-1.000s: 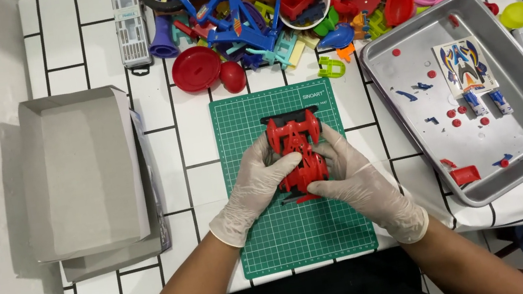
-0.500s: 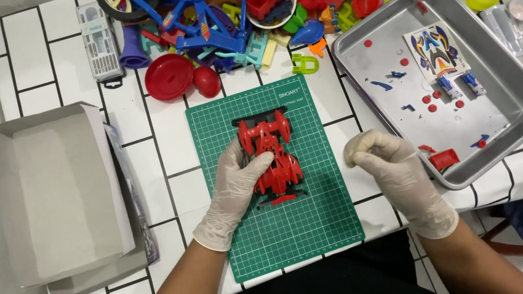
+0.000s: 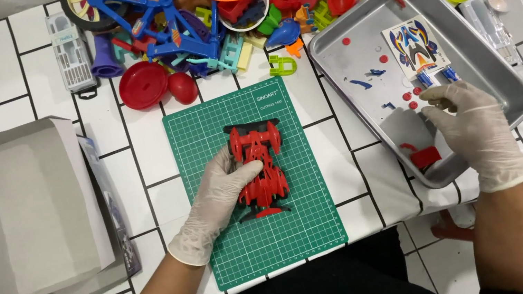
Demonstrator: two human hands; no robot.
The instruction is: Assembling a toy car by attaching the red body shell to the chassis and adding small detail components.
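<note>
Head view, looking down on a white table covering with a black grid pattern [image 3: 42, 84]. A green rectangular cutting mat [image 3: 303, 231] lies at the centre and serves as the landmark. On the mat, slightly above its middle, rests a red plastic toy racing car body [image 3: 259, 168], lengthwise along the mat. The left hand [image 3: 217, 199], in a whitish disposable glove, lies on the mat's left half, its fingers loosely curved against the car's left side with the thumb touching the car's middle; it steadies the car rather than clenching it. The right hand [image 3: 476, 130], likewise gloved, is well to the right of the mat, over a grey rectangular metal tray [image 3: 512, 93]; its fingertips [image 3: 429, 99] are bent down near small red and blue parts in the tray, and whether they grasp one cannot be told. A colourful sticker sheet [image 3: 415, 46] lies in the tray. Left of the mat stands an open grey cardboard box [image 3: 27, 212]. Above the mat lies a heap of coloured plastic toys [image 3: 199, 17].
</note>
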